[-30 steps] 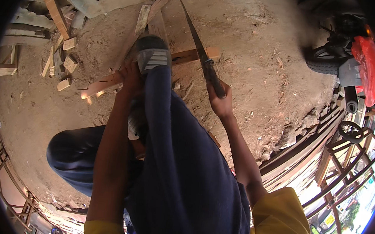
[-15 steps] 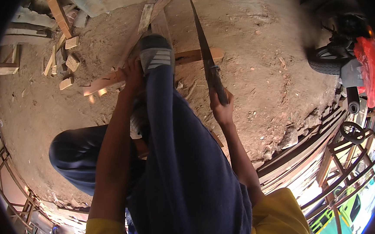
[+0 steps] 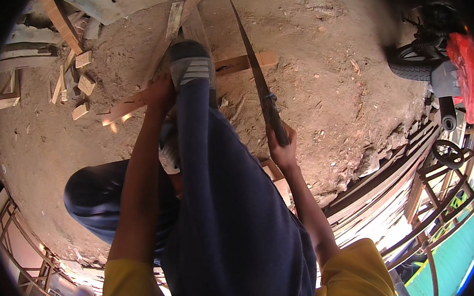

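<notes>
My right hand [image 3: 282,147], right of centre in the frame, is wrapped around the handle of a handsaw [image 3: 250,54], its blade slanting to the top centre. My left hand [image 3: 161,92] lies on a wooden board [image 3: 123,110] left of centre; I can't tell whether its fingers close around it. My striped shoe [image 3: 192,67] is over the board's middle. Wood offcuts [image 3: 87,86] lie upper left.

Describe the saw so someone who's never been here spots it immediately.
Start at the dark blue trousers filling the lower middle. Right of them, the right hand holds the saw. Long, dark and tapering to a point, it differs from the wooden board behind it.
</notes>
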A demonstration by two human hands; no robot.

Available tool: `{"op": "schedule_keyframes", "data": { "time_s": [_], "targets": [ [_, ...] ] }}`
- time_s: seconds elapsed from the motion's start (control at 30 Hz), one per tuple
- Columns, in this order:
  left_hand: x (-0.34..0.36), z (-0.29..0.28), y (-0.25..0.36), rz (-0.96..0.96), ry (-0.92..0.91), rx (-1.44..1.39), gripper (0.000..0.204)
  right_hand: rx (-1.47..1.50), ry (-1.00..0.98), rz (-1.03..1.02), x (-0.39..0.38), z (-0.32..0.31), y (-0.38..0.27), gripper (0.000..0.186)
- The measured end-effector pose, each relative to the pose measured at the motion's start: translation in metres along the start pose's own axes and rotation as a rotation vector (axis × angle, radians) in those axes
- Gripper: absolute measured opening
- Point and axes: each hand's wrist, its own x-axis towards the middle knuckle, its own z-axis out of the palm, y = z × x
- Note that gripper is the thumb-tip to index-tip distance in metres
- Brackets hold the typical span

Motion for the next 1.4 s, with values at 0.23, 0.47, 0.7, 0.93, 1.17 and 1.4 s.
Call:
{"op": "schedule_keyframes", "data": {
  "time_s": [0.23, 0.47, 0.7, 0.93, 1.17, 1.4],
  "targets": [
    [0.000, 0.001, 0.007, 0.047, 0.058, -0.064, 0.041, 0.018, 0.042, -0.042, 0.032, 0.007, -0.003, 0.022],
    [0.006, 0.008, -0.005, 0.012, 0.008, -0.012, 0.034, -0.142, 0.004, -0.148, -0.044, -0.010, 0.021, 0.012],
    [0.002, 0.004, 0.003, 0.041, 0.083, -0.044, 0.039, -0.037, -0.026, -0.037, 0.042, 0.009, -0.010, 0.015],
    [0.005, 0.001, -0.006, 0.043, -0.014, -0.016, 0.039, -0.073, -0.030, -0.029, -0.047, -0.011, 0.020, 0.009],
    [0.005, -0.005, 0.004, 0.059, -0.047, -0.044, 0.043, 0.007, -0.014, -0.012, 0.033, 0.006, -0.003, 0.015],
    [0.003, 0.001, -0.004, 0.084, -0.017, -0.043, 0.044, -0.149, -0.028, -0.129, -0.045, -0.021, 0.040, 0.006]
  ]
}}
